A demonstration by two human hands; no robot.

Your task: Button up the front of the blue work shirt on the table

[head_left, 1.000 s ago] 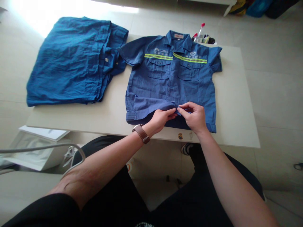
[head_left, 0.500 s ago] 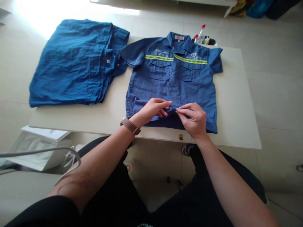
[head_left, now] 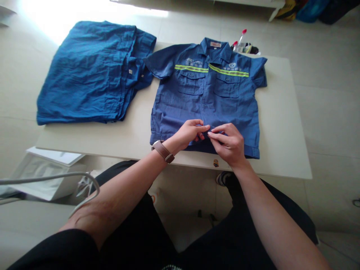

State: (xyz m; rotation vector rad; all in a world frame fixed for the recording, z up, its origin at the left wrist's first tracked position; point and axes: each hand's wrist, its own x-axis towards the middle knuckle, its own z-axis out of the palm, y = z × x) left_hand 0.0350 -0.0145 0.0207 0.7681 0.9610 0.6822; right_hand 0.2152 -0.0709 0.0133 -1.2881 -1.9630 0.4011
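Note:
A blue short-sleeved work shirt [head_left: 208, 101] with yellow reflective stripes lies face up on a pale table [head_left: 278, 123], collar away from me. My left hand [head_left: 189, 133], a brown watch on its wrist, pinches the left edge of the shirt's front opening near the hem. My right hand [head_left: 228, 142] pinches the facing edge right beside it. The fingertips of both hands meet at the shirt's lower centre, and what lies between them is hidden.
A pile of folded blue garments [head_left: 90, 71] covers the table's left end. Small bottles with red caps [head_left: 240, 43] stand behind the collar. A white box [head_left: 47, 180] sits on the floor at the left. Tiled floor surrounds the table.
Both hands stayed at the shirt's lower front. The left hand lifted over the edge, then came back to meet the right fingertips. The folded-up hem flap has flattened.

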